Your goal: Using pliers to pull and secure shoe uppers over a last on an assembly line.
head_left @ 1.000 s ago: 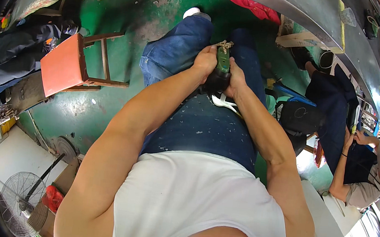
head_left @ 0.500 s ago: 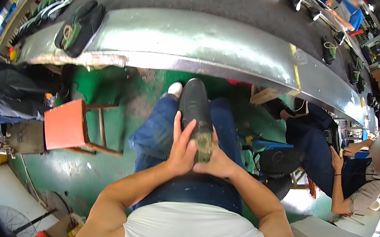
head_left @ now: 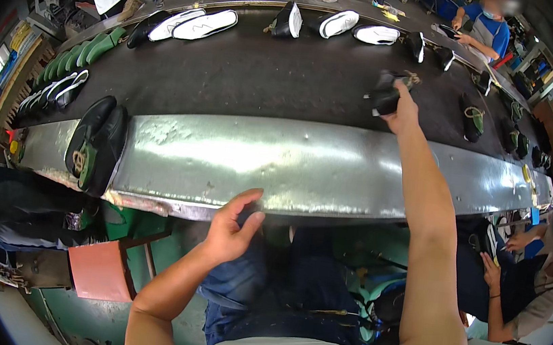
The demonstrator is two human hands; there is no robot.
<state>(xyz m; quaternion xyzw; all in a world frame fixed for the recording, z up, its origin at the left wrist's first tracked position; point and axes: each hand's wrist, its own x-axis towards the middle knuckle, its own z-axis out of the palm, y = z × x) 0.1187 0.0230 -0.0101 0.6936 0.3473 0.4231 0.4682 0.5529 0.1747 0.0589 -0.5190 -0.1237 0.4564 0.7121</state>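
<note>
My right arm stretches out over the dark work surface [head_left: 232, 79]. At its end my right hand [head_left: 405, 112] is closed around a black shoe [head_left: 384, 99], which is somewhat blurred; a tan cord shows at its far side. Whether the shoe rests on the surface or hangs just above it, I cannot tell. Nearer to me, my left hand [head_left: 232, 229] holds nothing, thumb and fingers apart, by the front edge of the shiny metal ledge [head_left: 257, 163].
A pair of black shoes [head_left: 97, 142] stands on the ledge at left. White-soled shoes [head_left: 204, 24] and green lasts [head_left: 89, 49] line the surface's far and left sides. A co-worker [head_left: 545, 271] sits at right; an orange-red stool [head_left: 101, 270] is at lower left.
The black shoe has gone from my lap, where both hands held it, out over the dark surface in my right hand. My left hand has let go. The view has tilted up.
</note>
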